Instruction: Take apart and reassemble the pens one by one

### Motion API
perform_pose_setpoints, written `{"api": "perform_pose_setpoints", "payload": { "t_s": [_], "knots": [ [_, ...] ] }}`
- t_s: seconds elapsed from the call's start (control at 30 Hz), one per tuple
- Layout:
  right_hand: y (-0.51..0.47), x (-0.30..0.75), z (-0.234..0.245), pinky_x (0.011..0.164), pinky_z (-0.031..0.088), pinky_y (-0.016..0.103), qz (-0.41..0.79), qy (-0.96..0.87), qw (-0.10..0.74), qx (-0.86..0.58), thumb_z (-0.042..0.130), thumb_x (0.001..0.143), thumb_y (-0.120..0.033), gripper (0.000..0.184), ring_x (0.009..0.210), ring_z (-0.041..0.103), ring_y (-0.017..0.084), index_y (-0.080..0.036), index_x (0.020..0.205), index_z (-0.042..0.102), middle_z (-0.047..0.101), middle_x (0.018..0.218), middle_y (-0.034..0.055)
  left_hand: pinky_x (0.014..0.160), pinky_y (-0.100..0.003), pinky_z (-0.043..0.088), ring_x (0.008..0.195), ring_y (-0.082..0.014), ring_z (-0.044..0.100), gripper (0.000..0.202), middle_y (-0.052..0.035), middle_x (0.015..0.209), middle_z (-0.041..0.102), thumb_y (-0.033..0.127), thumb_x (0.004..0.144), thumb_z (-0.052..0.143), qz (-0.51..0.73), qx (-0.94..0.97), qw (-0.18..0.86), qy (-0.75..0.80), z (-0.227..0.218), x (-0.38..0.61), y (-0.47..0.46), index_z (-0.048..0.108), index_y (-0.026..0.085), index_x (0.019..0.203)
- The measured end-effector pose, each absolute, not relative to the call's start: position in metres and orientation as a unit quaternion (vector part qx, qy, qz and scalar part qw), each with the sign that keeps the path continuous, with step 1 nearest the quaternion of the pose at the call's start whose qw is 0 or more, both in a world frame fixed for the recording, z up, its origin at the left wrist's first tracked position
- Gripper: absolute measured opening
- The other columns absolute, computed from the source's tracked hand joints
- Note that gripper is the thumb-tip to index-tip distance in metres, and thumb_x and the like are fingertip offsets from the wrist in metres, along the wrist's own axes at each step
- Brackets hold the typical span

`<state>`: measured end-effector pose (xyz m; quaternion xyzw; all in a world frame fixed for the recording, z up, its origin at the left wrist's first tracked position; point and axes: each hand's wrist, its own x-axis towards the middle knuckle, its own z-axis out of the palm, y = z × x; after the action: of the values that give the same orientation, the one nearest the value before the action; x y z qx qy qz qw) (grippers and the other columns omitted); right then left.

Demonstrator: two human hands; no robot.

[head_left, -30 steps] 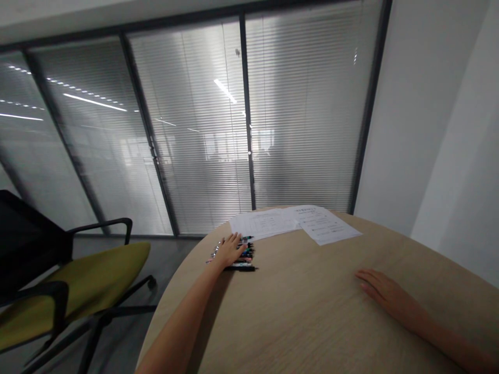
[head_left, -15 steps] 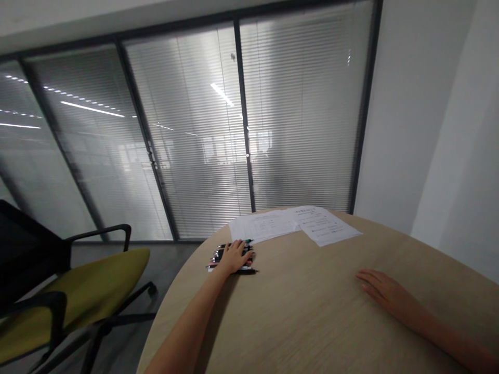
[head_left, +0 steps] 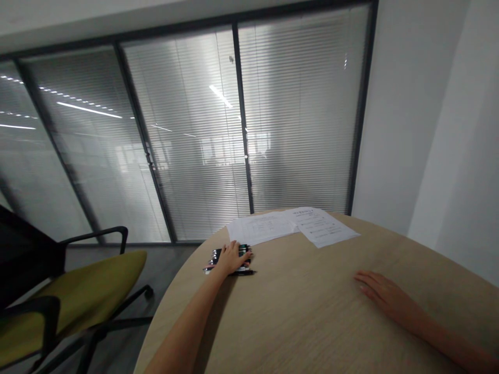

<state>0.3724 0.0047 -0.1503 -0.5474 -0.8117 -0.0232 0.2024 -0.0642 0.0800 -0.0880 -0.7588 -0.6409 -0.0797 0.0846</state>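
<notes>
Left hand (head_left: 231, 259) loosely splayed atop pens (head_left: 242, 272)

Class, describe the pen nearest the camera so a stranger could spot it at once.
On the curved-edged table, find the left hand over a row of pens. The black pen lies at that row's near edge, its right end jutting past its neighbours.

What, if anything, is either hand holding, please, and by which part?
The left hand lies across the middle of the pens; whether it grips any cannot be told. The right hand holds nothing visible.
</notes>
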Motion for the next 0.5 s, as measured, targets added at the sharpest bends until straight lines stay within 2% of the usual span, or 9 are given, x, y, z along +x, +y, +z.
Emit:
{"api": "perform_pose_setpoints", "payload": {
  "t_s": [0.13, 0.27, 0.33, 0.5],
  "knots": [
    [0.004, 0.372, -0.149, 0.091, 0.037, 0.042, -0.014, -0.811, 0.212, -0.545, 0.028, 0.082, -0.045, 0.045, 0.102, 0.051, 0.023, -0.018, 0.103, 0.059, 0.057, 0.11, 0.0089, 0.096, -0.049, 0.015, 0.118, -0.0279, 0.032, 0.054, -0.0161, 0.123, 0.043, 0.051, 0.082, 0.026, -0.067, -0.751, 0.083, -0.652, -0.084, -0.067, 0.08, 0.042, 0.013, 0.116],
    [0.002, 0.37, -0.147, 0.091, 0.037, 0.043, -0.012, -0.814, 0.214, -0.54, 0.029, 0.082, -0.045, 0.044, 0.102, 0.05, 0.023, -0.019, 0.102, 0.059, 0.057, 0.11, 0.0086, 0.096, -0.05, 0.016, 0.12, -0.0264, 0.03, 0.048, -0.0105, 0.126, 0.043, 0.051, 0.083, 0.024, -0.046, -0.765, 0.067, -0.639, -0.078, -0.068, 0.079, 0.044, 0.022, 0.115],
    [0.001, 0.369, -0.145, 0.091, 0.037, 0.042, -0.017, -0.813, 0.214, -0.542, 0.029, 0.082, -0.045, 0.044, 0.102, 0.05, 0.023, -0.02, 0.102, 0.059, 0.058, 0.109, 0.0079, 0.095, -0.05, 0.017, 0.121, -0.0275, 0.029, 0.049, -0.0108, 0.127, 0.041, 0.052, 0.081, 0.024, -0.038, -0.766, 0.057, -0.639, -0.077, -0.064, 0.079, 0.044, 0.023, 0.115],
    [0.0, 0.368, -0.144, 0.092, 0.037, 0.041, -0.032, -0.811, 0.198, -0.549, 0.026, 0.083, -0.046, 0.047, 0.104, 0.05, 0.023, -0.02, 0.103, 0.059, 0.057, 0.11, 0.008, 0.096, -0.049, 0.016, 0.123, -0.0301, 0.021, 0.069, -0.0169, 0.133, 0.031, 0.061, 0.074, 0.029, -0.03, -0.766, 0.046, -0.64, -0.081, -0.045, 0.077, 0.035, 0.014, 0.124]
  ]
}}
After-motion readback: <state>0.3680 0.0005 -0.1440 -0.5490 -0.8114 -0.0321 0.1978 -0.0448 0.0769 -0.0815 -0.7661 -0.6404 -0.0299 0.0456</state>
